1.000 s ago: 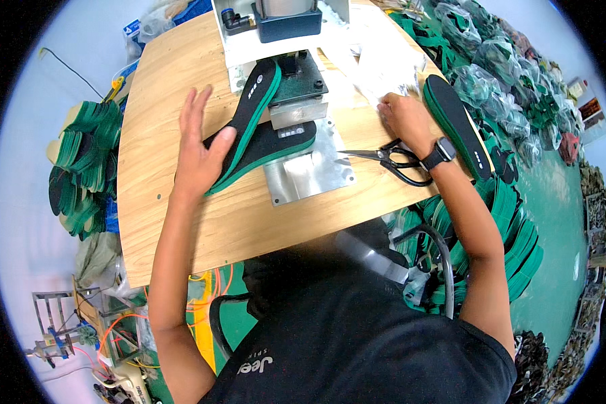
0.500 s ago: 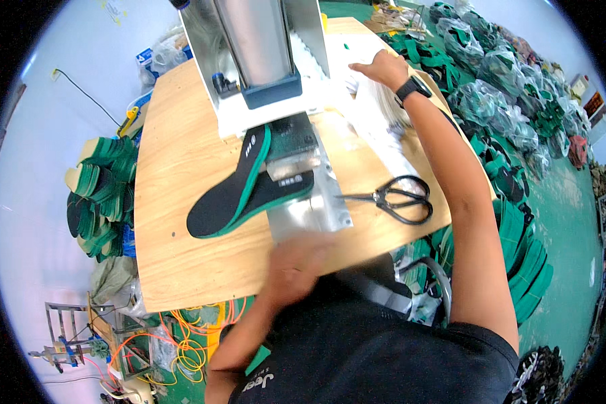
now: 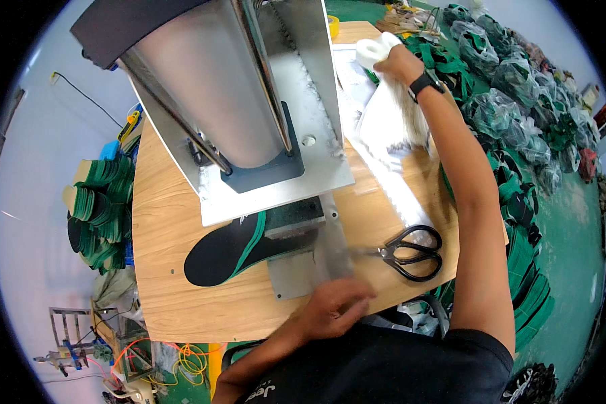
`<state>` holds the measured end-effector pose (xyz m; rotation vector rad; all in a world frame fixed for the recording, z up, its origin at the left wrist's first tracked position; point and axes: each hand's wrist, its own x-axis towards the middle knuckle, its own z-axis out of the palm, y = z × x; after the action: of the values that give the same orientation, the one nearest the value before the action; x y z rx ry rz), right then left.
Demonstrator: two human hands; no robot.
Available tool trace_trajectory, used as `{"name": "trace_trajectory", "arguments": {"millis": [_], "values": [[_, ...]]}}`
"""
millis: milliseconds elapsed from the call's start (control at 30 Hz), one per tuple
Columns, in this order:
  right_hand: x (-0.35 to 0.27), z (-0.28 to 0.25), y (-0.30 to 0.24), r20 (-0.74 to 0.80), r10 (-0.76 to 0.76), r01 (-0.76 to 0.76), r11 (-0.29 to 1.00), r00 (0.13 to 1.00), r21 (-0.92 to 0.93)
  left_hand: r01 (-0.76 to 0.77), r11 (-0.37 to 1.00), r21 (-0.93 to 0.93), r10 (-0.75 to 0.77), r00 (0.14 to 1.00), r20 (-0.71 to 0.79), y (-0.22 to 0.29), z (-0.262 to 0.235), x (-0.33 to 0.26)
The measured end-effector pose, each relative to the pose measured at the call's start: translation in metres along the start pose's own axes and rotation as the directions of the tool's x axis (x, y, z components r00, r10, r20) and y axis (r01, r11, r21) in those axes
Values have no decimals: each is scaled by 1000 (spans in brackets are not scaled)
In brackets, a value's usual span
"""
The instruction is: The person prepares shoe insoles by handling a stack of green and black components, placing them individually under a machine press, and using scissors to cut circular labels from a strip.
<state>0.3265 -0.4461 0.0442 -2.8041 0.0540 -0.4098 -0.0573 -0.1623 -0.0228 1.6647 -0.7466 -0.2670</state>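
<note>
My right hand [image 3: 401, 65] reaches to the far right of the table, closed on a white flexible sheet [image 3: 377, 50] that curls over at its top. Below it, a pile of white sheets [image 3: 392, 121] and a long shiny strip [image 3: 404, 202] lie on the wood. My left hand [image 3: 335, 306] is near the front edge, beside a metal base plate [image 3: 293, 277]; its fingers are curled but smeared by motion, so any held thing is unclear. Two black insoles with green edges [image 3: 219, 254] overlap under the dark press block [image 3: 295, 219]; their other ends are hidden.
A large press cylinder [image 3: 205, 87] in a metal frame stands over the table [image 3: 175, 303]. Black-handled scissors [image 3: 411, 254] lie at right. Stacked green insoles [image 3: 101, 209] stand at left. Bagged green pieces [image 3: 498, 108] cover the floor at right; orange hoses [image 3: 192, 360] loop below.
My right hand has closed on the white sheet and lifted its end. My left hand has moved right along the table's front edge. The view has shifted, bringing the press closer.
</note>
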Motion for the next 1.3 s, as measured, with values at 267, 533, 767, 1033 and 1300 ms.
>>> {"name": "trace_trajectory", "arguments": {"millis": [267, 533, 767, 1033, 1300], "values": [[-12, 13, -29, -255, -274, 188, 930, 927, -315, 110, 987, -118, -106, 994, 38, 7, -3, -3], [-84, 35, -73, 65, -131, 136, 987, 989, -82, 57, 998, 13, -57, 996, -64, 2, 6, -14], [-102, 3, -68, -294, -81, 158, 956, 952, 247, 135, 987, -83, -147, 976, -158, 8, 4, -34], [-297, -133, -124, -79, -237, 216, 636, 968, 741, -196, 977, -81, 153, 916, -371, 17, -2, -10], [-450, -117, -128, 267, -683, 315, 601, 680, 735, -245, 822, -513, 34, 922, -386, 43, -5, -32]]}}
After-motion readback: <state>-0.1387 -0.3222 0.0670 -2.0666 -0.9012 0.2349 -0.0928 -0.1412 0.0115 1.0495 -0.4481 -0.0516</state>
